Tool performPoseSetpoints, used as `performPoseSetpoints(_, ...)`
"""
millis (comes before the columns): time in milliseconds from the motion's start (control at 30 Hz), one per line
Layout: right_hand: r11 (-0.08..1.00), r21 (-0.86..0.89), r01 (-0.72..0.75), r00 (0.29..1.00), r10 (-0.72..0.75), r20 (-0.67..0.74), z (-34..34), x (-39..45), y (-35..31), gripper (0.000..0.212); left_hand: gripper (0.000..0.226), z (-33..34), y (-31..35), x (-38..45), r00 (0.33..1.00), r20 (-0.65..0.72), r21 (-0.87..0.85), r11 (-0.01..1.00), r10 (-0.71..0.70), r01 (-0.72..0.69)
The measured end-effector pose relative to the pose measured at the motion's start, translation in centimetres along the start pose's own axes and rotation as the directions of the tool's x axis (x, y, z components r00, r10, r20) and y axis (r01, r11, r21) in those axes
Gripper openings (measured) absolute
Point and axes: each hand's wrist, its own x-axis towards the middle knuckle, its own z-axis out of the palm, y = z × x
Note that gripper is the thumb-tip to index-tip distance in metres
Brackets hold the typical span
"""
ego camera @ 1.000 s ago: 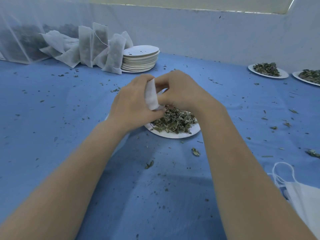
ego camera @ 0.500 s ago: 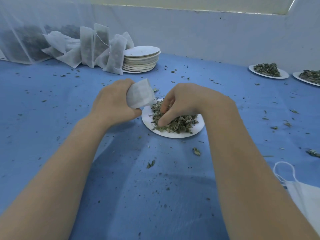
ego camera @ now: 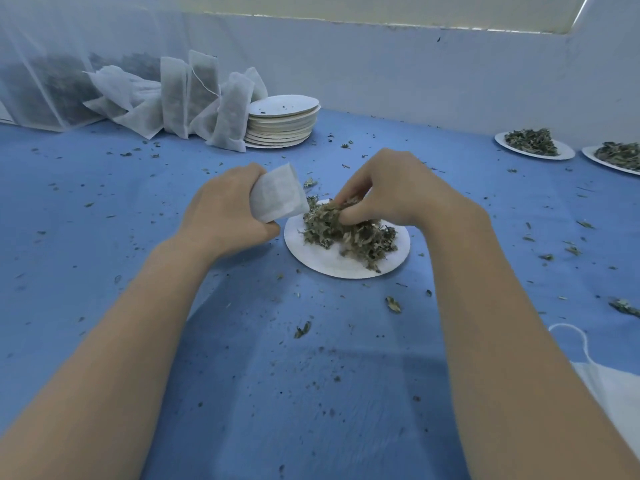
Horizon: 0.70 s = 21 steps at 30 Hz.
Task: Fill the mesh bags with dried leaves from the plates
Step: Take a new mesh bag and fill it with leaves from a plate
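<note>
Soft, even, bluish daylight falls from the bright strip at the top. Faint shadows lie under the forearms on the desk (ego camera: 104,209). Wide-angle bending curves the edges; fine detail is slightly soft.

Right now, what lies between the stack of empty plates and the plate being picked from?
Head view: only blue table cover with scattered leaf crumbs.

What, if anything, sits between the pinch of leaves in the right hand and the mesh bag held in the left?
Nothing visible. The right hand pinches dried leaves over the plate, and the mesh bag in the left hand sits just beside them, over the plate's left rim. Whether the bag's mouth is open cannot be told.
</note>
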Motion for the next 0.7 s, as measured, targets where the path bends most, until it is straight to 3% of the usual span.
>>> performPoseSetpoints(133,0.997,0.061,0.044,0.993,-0.037,-0.108,-1.0,0.0,0.2,0.020,0.043,0.1,0.3,-0.1,0.998,0.052,0.031,0.999,0.037,-0.038)
performPoseSetpoints(367,0.984,-0.041,0.171,0.983,-0.173,-0.054,0.3,0.6,-1.8,0.022,0.053,0.8,1.2,-0.1,0.982,0.015,0.117,0.975,0.189,-0.190)
performPoseSetpoints(467,0.976,0.099,0.196,0.980,-0.190,-0.065,0.9,0.6,-2.1,0.022,0.043,1.1,1.6,-0.2,0.986,-0.011,0.086,0.982,0.167,-0.165)
performPoseSetpoints(567,0.932,0.347,0.109,0.993,-0.089,-0.074,0.9,0.4,-1.8,0.032,0.045,1.3,1.5,-0.3,0.993,-0.039,-0.025,0.993,0.115,-0.116)
performPoseSetpoints(700,0.887,0.453,0.089,0.996,-0.073,-0.052,0.7,0.2,-1.3,0.035,0.050,1.4,1.4,-0.2,0.993,-0.056,-0.069,0.992,0.105,-0.109)
